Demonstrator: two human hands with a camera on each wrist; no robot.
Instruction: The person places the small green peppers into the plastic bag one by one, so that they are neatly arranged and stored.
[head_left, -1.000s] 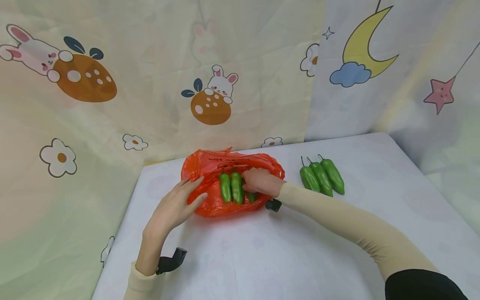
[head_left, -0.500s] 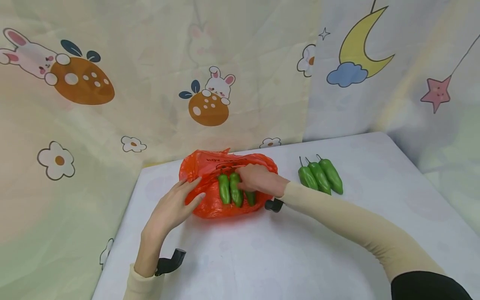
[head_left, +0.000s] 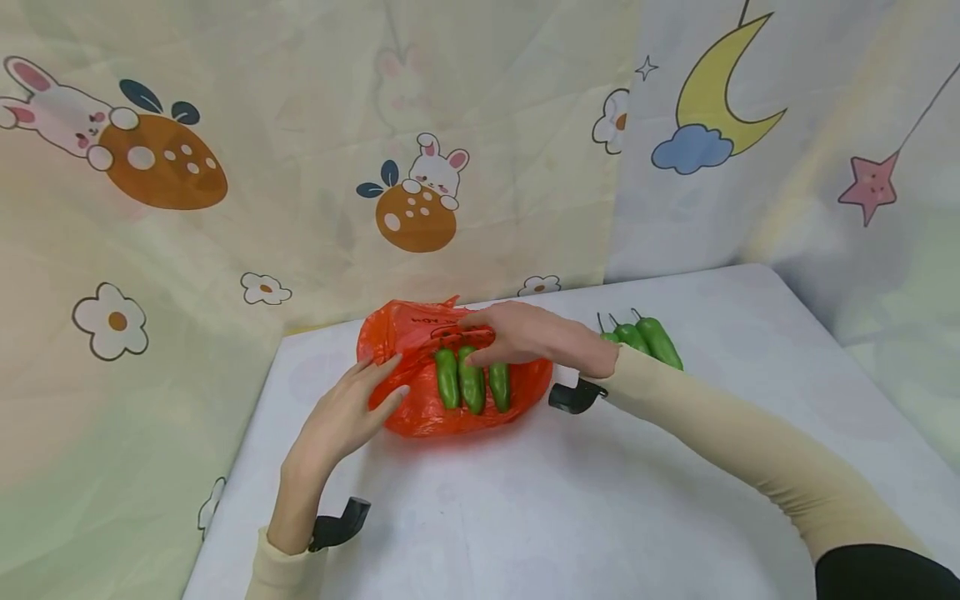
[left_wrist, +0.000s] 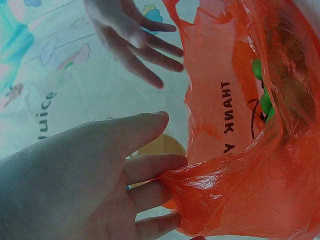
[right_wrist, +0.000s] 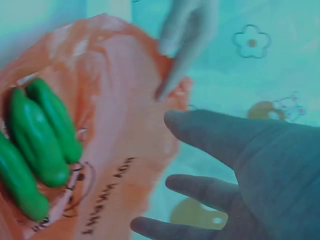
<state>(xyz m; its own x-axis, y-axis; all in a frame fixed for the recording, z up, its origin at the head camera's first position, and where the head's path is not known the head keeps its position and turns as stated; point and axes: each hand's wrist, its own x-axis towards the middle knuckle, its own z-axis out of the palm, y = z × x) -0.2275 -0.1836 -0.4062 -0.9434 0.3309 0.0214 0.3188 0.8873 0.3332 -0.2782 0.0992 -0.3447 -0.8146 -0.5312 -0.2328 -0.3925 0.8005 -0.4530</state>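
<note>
A red-orange plastic bag (head_left: 416,408) lies in the head view with three green peppers (head_left: 471,382) side by side in its mouth. My left hand (head_left: 341,417) is at the bag's left edge; in the left wrist view its extended fingers (left_wrist: 152,195) touch the film. Above the bag and peppers hovers my right hand (head_left: 532,333). Its fingers (right_wrist: 197,187) are spread with nothing between them in the right wrist view, beside the printed side of the bag. Peppers (right_wrist: 37,135) also show there at the left.
Three more green peppers (head_left: 657,340) lie to the right on the white table (head_left: 480,517), partly hidden by the right arm. A curtain (head_left: 300,167) printed with rabbits, flowers and a moon hangs behind the table. Each wrist carries a black camera mount (head_left: 576,397).
My right hand has let go of the third pepper, leaving it beside the other two, and has risen up and to the right with its fingers spreading. The left hand has stayed in place.
</note>
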